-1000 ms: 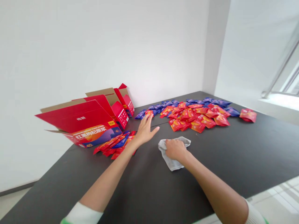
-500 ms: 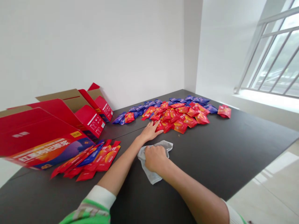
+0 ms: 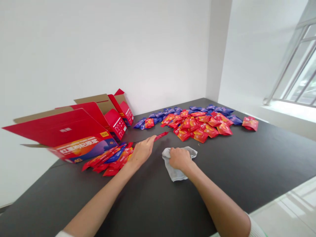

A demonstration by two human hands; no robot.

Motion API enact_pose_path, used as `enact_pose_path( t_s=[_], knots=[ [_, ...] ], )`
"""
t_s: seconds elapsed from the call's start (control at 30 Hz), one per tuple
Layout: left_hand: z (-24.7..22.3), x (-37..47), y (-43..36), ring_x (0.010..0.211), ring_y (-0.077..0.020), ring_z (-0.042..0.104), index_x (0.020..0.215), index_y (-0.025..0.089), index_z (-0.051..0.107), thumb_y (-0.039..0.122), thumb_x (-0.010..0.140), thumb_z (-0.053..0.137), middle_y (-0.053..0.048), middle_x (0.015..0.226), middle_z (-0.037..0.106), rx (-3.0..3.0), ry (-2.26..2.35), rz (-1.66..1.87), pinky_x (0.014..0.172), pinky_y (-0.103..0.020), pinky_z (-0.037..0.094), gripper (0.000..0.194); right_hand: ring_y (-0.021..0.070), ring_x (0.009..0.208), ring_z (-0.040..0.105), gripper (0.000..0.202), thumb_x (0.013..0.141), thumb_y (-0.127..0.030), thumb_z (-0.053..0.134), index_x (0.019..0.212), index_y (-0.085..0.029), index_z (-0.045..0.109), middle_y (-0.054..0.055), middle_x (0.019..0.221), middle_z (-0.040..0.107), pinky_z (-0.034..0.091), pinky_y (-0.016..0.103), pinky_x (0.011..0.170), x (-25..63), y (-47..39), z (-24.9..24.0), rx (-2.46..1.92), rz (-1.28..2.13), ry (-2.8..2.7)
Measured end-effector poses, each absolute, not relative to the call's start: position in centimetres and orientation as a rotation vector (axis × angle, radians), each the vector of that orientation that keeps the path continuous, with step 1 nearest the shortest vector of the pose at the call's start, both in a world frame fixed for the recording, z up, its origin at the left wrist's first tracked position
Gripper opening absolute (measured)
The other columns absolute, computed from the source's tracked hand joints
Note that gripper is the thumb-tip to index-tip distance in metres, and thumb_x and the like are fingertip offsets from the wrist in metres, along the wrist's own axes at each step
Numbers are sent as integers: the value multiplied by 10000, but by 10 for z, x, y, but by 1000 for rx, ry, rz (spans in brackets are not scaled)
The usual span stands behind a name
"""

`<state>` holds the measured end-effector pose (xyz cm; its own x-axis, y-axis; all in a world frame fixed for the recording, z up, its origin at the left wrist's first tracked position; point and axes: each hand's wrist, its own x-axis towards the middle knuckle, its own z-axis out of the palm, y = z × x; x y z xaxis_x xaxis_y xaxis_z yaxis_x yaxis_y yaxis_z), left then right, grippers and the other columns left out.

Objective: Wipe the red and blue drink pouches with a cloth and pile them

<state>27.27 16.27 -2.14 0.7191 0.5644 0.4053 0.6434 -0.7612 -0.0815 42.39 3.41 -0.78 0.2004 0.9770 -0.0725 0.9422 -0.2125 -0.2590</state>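
Observation:
Between the fingers of my left hand (image 3: 142, 150) is a red pouch (image 3: 161, 136), seen nearly edge-on above the table. My right hand (image 3: 180, 158) is closed on a pale grey cloth (image 3: 175, 173) that lies crumpled on the dark table. Beyond both hands spreads a heap of red pouches (image 3: 199, 134), with a row of blue pouches (image 3: 158, 114) behind it. Left of my left hand, a fanned stack of red and blue pouches (image 3: 108, 161) leans by an open carton; my wrist covers its right end.
A red printed carton (image 3: 81, 140) with raised flaps stands at the left, more open cartons (image 3: 116, 123) behind it along the white wall. One red pouch (image 3: 250, 123) lies apart near the right edge of the dark table (image 3: 247, 164). A railing (image 3: 283, 69) fronts the window.
My left hand has come away from the red heap, moving left with a red pouch in it. My right hand still grips the cloth. The view has turned a little left.

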Motion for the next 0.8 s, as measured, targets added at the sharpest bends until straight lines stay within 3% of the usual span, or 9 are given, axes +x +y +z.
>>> enact_pose_path(
  t_s=[0.2, 0.3, 0.4, 0.57, 0.67, 0.8],
  knots=[
    [-35, 188, 95, 1185, -184, 472, 1295, 267, 423, 159, 897, 341, -36, 1302, 496, -2838, -624, -523, 991, -354, 408, 421, 292, 950, 596, 338, 789, -202, 378, 1059, -120, 564, 177, 1049, 616, 439, 379, 758, 443, 35, 1, -2441, 294, -1621],
    [-37, 175, 63, 1220, -203, 426, 1295, 317, 415, 305, 865, 468, -15, 1333, 455, -2970, -661, -430, 1015, -376, 384, 433, 288, 955, 591, 327, 806, -236, 371, 1057, -129, 552, 169, 1044, 617, 428, 370, 768, 436, 34, -1, -2350, 263, -1771],
    [-33, 178, 49, 1230, -254, 396, 1276, 308, 426, 473, 754, 587, -41, 1379, 381, -3054, -896, -434, 1001, -411, 384, 570, 278, 948, 592, 326, 823, -290, 376, 1070, -140, 527, 156, 1015, 626, 418, 363, 771, 414, 30, -8, -2154, 216, -2017],
    [-30, 187, 47, 1065, -220, 497, 1111, 229, 491, 417, 747, 598, -60, 1152, 530, -3171, -1159, -592, 922, -369, 412, 423, 263, 935, 596, 331, 797, -267, 407, 1091, -141, 491, 134, 973, 631, 420, 340, 748, 378, 24, -19, -1904, 157, -2329],
    [-32, 185, 47, 989, -225, 520, 1072, 212, 475, 411, 690, 650, -59, 1061, 548, -3201, -1310, -634, 863, -362, 428, 465, 254, 931, 598, 338, 807, -280, 402, 1115, -157, 469, 121, 970, 630, 420, 330, 741, 370, 23, -22, -1849, 136, -2378],
    [-37, 182, 48, 1056, -244, 503, 1139, 228, 436, 414, 635, 698, -69, 1130, 529, -3239, -1457, -715, 907, -374, 396, 597, 268, 877, 610, 294, 809, -268, 393, 1067, -156, 480, 117, 922, 637, 424, 353, 716, 367, 24, -24, -2029, 67, -2242]
  ],
)
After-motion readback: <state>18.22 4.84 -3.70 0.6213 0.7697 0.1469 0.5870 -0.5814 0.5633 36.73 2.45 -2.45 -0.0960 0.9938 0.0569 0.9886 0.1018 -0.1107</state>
